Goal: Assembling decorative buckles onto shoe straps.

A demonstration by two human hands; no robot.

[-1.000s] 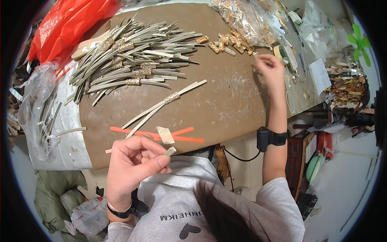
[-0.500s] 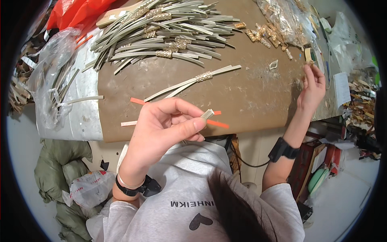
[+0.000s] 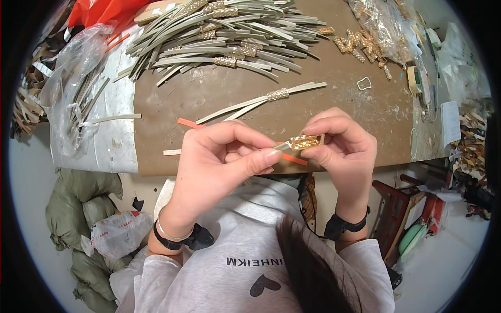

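Observation:
My left hand (image 3: pixel 214 159) pinches the ends of pale grey-green strips (image 3: pixel 282 146) between thumb and fingers, with the rest hidden by the hand. Facing it, my right hand (image 3: pixel 345 141) grips a shiny gold sleeve (image 3: pixel 305 142) by its far end. The sleeve's near end meets the strip tips; whether they are inside it I cannot tell. Behind the hands lies a set of strips (image 3: pixel 232 110) gathered by a glittery gold band (image 3: pixel 277 94). Orange strips (image 3: pixel 295 158) show on the table beneath my hands.
A large heap of banded grey-green strips (image 3: pixel 282 32) covers the table's far side. Gold sleeves (image 3: pixel 360 44) lie by a clear plastic bag (image 3: pixel 383 21). A tape roll (image 3: pixel 414 81) stands at the right, near a thin white loop (image 3: pixel 364 83). Green sacks (image 3: pixel 78 198) sit at lower left.
My right hand has come from beside the tape roll at the right to the middle, now with a gold sleeve against the strip ends. My left hand keeps its pinch. The view has shifted slightly.

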